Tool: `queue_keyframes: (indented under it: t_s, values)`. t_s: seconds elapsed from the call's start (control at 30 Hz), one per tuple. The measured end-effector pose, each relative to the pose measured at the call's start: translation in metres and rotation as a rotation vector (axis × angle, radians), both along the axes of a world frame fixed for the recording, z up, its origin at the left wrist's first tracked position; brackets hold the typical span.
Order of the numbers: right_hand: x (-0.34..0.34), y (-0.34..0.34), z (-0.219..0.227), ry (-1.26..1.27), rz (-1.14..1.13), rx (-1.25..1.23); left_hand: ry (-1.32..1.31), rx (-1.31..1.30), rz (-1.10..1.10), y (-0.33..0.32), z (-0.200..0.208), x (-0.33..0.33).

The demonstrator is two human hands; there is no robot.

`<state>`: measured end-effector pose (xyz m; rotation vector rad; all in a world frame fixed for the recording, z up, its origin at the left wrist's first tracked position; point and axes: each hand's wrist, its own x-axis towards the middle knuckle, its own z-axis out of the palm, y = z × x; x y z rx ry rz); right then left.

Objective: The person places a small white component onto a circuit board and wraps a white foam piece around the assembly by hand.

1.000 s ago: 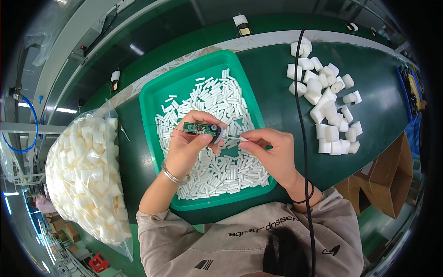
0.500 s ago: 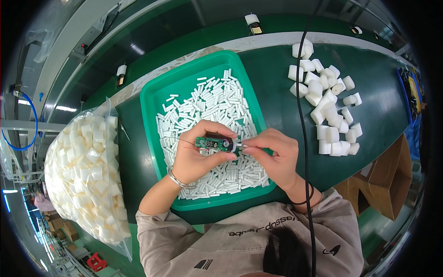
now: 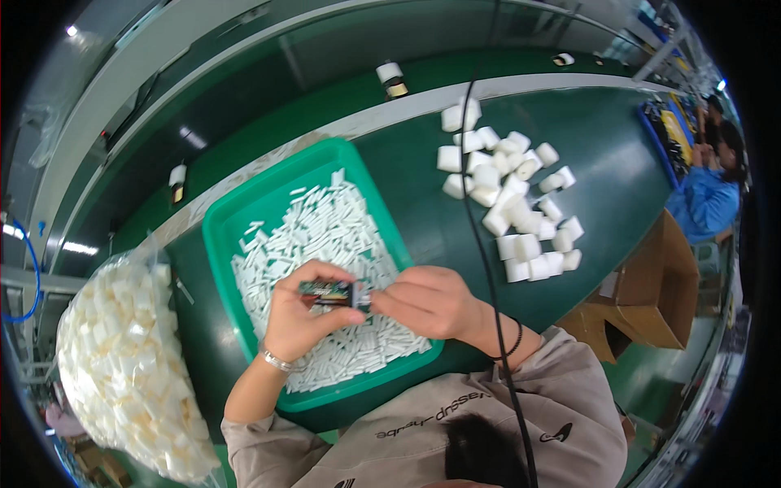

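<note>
My left hand (image 3: pixel 303 313) is closed around a small circuit board assembly (image 3: pixel 329 291), held over the tray between thumb and fingers. The assembly has a green board, a dark body and a whitish piece at its right end. Close against that end, my right hand (image 3: pixel 431 302) pinches with thumb and forefinger. Whatever lies between those fingertips is hidden or too small to name. Below both hands, many short white sticks (image 3: pixel 317 236) lie loose in a green tray (image 3: pixel 213 236).
A clear bag of white foam-like cylinders (image 3: pixel 122 350) bulges at the left. Loose white cylinders (image 3: pixel 517 207) lie on the table at right. A black cable (image 3: pixel 482 244) hangs across the view. Cardboard boxes (image 3: pixel 651 293) stand at right, near a person in blue (image 3: pixel 706 203).
The view has shifted, bringing a person in blue into sight at the right. The assembly has turned, so its display face no longer faces up. Both hands stay together at its end.
</note>
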<state>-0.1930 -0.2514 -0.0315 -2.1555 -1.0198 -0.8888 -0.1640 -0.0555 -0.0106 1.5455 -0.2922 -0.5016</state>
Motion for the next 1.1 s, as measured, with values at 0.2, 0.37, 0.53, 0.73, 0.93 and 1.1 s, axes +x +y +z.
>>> queue_keyframes:
  t_s: [0.2, 0.37, 0.53, 0.73, 0.93, 1.1]
  values:
    - [0.016, -0.016, 0.017, -0.005, -0.035, -0.014, -0.076, -0.112, 0.131, -0.004, 0.0, 0.0]
    - [0.034, -0.051, 0.011, 0.263, -0.838, -0.027, -0.124, -0.176, 0.315, 0.005, -0.008, 0.005]
    - [0.033, -0.069, -0.011, 0.493, -0.865, -0.053, -0.071, -0.223, 0.335, -0.002, -0.009, 0.005]
    - [0.032, -0.044, -0.012, 0.434, -0.518, 0.133, -0.087, -0.29, 0.404, -0.001, -0.006, 0.006]
    - [-0.001, 0.015, -0.001, 0.862, 0.064, 0.74, -0.036, -0.41, 0.409, -0.002, -0.004, 0.003]
    - [-0.008, 0.022, -0.006, 0.943, 0.101, 1.021, -0.017, -0.51, 0.337, -0.002, -0.007, -0.001]
